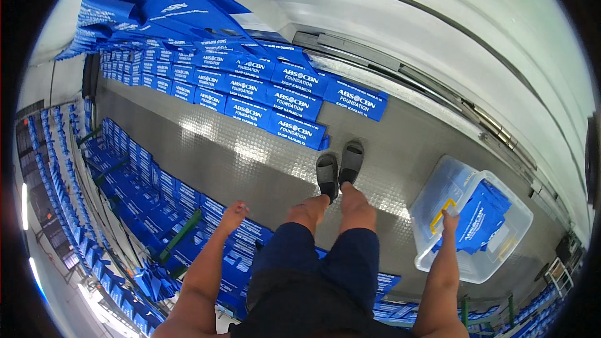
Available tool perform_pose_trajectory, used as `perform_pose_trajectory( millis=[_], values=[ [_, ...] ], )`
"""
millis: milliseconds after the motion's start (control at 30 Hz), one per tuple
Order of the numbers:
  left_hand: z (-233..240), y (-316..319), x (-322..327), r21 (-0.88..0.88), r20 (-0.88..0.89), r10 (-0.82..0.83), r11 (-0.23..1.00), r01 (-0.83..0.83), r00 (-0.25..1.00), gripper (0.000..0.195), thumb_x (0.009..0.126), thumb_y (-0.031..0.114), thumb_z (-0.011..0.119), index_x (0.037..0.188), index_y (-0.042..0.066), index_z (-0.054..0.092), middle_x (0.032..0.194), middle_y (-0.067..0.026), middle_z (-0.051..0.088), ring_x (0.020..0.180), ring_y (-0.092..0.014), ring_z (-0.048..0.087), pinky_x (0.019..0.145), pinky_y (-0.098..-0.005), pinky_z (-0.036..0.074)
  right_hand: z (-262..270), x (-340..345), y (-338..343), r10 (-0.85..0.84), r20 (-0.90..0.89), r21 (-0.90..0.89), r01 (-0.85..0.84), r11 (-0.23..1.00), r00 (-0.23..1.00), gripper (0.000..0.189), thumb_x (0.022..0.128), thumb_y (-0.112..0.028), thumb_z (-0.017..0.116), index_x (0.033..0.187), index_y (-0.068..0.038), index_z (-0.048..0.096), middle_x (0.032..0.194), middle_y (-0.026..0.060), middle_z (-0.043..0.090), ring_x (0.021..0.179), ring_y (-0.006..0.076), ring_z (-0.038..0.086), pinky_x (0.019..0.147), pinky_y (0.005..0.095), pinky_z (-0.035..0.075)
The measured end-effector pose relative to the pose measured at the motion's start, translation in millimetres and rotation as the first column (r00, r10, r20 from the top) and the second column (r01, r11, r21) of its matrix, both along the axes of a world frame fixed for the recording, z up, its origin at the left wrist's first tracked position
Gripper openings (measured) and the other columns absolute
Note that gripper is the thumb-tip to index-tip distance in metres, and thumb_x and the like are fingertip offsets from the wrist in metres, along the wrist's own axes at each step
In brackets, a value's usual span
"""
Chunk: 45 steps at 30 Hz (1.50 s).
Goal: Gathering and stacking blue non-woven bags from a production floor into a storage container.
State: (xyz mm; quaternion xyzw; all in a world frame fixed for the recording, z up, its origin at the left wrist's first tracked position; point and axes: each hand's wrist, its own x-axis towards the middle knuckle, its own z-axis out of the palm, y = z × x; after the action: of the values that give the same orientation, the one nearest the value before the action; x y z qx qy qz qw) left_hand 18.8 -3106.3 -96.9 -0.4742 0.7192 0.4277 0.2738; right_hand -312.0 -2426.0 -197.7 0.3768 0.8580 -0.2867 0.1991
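Note:
My right hand point(450, 221) is closed around the yellow handle point(440, 216) of a clear plastic storage bin point(514, 225) on the floor to my right. Inside the bin lie flat blue bags point(483, 218) with white printing. My left hand point(234, 217) hangs loosely curled in the air, with nothing visible in it. From this view, it is in front of a lower row of blue bags point(188, 197). Ahead of my feet, blue printed bags point(293, 103) stand packed in rows along the wall. A single bag point(355, 98) is at the right end of the rows.
I stand in grey slippers point(351, 157) on a patterned metal floor point(263, 150). A metal rail point(422, 82) runs along the white wall point(413, 23). Green bars point(181, 236) rise among the bags on my left. Loose blue bags point(188, 14) pile up at the far left.

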Motion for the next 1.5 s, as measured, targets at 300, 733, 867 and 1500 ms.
perform_pose_trajectory(
  millis=[300,733,867,1500],
  values=[
    [-55,-57,-159,-0.165,-0.301,-0.084,0.986,0.035,0.950,0.032,0.083,0.024,0.061,0.109,0.005,0.057,0.086,-0.0099,0.062,0.077,-0.020,0.061,0.072,-0.0301,0.048,-6,20,-113,0.189,0.046,0.147,-0.194,0.970,0.981,0.080,0.063,-0.025,0.076,0.121,0.014,0.035,0.111,0.0287,0.053,0.104,0.0393,0.054,0.091,0.0393,0.042],
    [-329,-45,-194,0.381,0.118,0.591,0.715,-0.586,0.798,0.018,0.084,0.024,0.062,0.091,0.009,0.055,0.076,-0.0007,0.053,0.067,-0.012,0.054,0.053,-0.0284,0.046,-140,-76,-353,0.854,-0.261,0.209,-0.838,0.504,0.449,0.057,0.074,-0.025,0.067,0.121,0.000,0.047,0.124,0.0235,0.047,0.117,0.0398,0.042,0.099,0.0435,0.034],
    [-445,-42,-228,0.452,-0.030,0.699,0.647,-0.614,0.715,0.019,0.083,0.022,0.063,0.090,0.007,0.055,0.077,-0.0031,0.055,0.065,-0.014,0.055,0.052,-0.0289,0.046,-287,-149,-412,0.918,-0.310,0.143,-0.942,0.303,0.248,0.061,0.073,-0.030,0.068,0.121,0.001,0.046,0.125,0.0253,0.046,0.117,0.0398,0.043,0.099,0.0438,0.034],
    [-529,61,-252,-0.632,-0.296,-0.727,0.635,0.444,0.619,0.050,0.076,0.032,0.062,0.120,0.010,0.051,0.126,-0.0125,0.046,0.113,-0.033,0.045,0.091,-0.0535,0.033,-424,-160,-382,0.992,-0.063,0.168,-0.979,0.119,0.110,0.048,0.061,-0.028,0.073,0.100,-0.002,0.062,0.101,0.0196,0.057,0.100,0.0353,0.053,0.090,0.0390,0.040]
  ],
)
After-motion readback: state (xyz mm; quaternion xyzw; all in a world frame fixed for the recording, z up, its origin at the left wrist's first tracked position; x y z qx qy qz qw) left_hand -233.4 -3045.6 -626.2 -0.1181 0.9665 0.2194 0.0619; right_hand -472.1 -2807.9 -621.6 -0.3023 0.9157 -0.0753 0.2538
